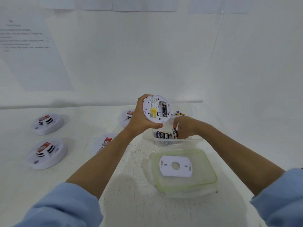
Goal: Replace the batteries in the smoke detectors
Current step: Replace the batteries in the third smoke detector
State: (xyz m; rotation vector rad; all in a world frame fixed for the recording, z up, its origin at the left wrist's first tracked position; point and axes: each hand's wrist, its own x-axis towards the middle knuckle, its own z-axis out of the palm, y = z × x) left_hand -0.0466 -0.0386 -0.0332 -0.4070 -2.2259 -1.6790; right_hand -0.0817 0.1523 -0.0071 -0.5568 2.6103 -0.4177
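Observation:
My left hand (139, 117) grips a white round smoke detector (154, 108) above the table, its back turned toward me. Its open compartment holds one black and red battery (164, 109). My right hand (184, 126) reaches into a clear plastic box (177, 141) and pinches an upright black battery (175, 133). Several more batteries (163, 135) stand in a row in that box. A white mounting plate (175, 165) lies on a green-rimmed clear lid (185, 171) in front of the box.
Other smoke detectors lie on the white table: two at the left (47, 122) (46, 152), one (105, 142) under my left forearm, one (126, 117) behind my left hand. More batteries (179, 113) lie farther back. A printed sheet (27, 46) hangs on the left wall.

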